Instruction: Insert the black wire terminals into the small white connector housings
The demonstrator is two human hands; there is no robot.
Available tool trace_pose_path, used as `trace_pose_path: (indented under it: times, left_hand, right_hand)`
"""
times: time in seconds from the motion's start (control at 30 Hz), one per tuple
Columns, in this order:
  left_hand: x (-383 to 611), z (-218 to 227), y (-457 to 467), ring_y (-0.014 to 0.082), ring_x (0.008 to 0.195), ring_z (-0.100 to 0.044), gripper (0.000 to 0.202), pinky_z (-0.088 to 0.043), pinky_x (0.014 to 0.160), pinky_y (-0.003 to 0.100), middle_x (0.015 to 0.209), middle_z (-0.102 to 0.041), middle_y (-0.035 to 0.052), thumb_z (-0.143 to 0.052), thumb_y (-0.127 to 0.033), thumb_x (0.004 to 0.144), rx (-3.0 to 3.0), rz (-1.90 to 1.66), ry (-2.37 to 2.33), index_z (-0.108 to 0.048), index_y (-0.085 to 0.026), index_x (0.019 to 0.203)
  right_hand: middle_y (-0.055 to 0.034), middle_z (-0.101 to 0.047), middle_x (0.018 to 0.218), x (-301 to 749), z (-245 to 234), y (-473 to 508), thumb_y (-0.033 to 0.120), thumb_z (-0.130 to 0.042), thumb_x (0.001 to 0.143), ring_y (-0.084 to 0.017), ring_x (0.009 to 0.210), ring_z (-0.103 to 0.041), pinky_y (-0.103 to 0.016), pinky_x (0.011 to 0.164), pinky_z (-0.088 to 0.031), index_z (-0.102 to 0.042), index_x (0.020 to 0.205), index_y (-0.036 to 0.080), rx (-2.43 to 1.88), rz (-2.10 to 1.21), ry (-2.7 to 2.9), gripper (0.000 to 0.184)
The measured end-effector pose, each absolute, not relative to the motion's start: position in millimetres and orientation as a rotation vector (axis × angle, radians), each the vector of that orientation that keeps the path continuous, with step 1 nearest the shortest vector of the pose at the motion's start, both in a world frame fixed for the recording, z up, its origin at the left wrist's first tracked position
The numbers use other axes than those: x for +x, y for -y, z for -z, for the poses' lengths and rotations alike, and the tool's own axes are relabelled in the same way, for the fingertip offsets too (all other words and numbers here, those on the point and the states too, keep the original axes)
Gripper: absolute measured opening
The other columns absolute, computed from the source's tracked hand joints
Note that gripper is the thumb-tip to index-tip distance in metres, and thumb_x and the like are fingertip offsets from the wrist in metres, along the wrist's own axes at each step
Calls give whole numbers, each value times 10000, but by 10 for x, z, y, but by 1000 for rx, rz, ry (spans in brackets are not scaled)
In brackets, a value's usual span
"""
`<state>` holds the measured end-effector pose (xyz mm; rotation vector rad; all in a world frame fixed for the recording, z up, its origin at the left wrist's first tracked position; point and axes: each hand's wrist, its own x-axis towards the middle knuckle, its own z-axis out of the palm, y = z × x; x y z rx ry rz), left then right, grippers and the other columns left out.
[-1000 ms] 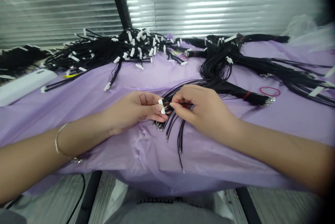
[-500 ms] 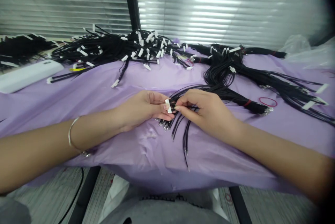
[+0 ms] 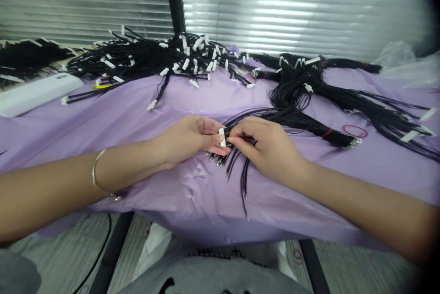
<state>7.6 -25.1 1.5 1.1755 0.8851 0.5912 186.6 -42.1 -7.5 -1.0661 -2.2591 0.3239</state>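
Note:
My left hand pinches a small white connector between thumb and fingers, just above the purple cloth. My right hand is closed on thin black wires right at that connector, fingertips almost touching the left ones. The loose wire ends hang down towards the table's front edge. These wires run back to a bundle of black wires tied with a red band.
A big heap of black wires with white connectors lies at the back. More wire bundles spread to the right. A white flat box sits at the far left, a red rubber band at the right. Window blinds stand behind.
Both hands stay together on the connector and wires, barely moving. The camera has shifted slightly, so the scene sits a little more to the right.

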Motion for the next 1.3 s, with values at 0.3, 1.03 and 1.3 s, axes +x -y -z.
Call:
trace_pose_path:
  times: [0.3,1.03,1.3]
  left_hand:
    - [70,-13,220,88,685,-641,84,-520,772,230,714,-645,12,-576,-65,766,1115,-619,-835,-652,-101,772]
    - [28,-5,211,103,736,-640,114,-513,760,210,766,-675,35,-573,-87,784,1144,-594,-801,-678,-115,820]
    - [48,-1,235,88,716,-630,162,-514,753,209,770,-664,7,-551,-87,792,1198,-608,-817,-678,-145,873]
  right_hand:
    - [-75,-599,843,1934,-76,443,164,-482,849,-162,783,-542,-294,704,-438,-601,864,124,-992,-84,2437,127]
    - [-93,-558,898,1963,-80,477,196,-399,888,-153,786,-518,-275,703,-425,-577,931,122,-749,-190,2696,198]
    - [-10,-569,697,1932,-54,494,154,-512,793,-106,624,-496,-228,582,-370,-538,745,154,-1145,-215,2340,54]
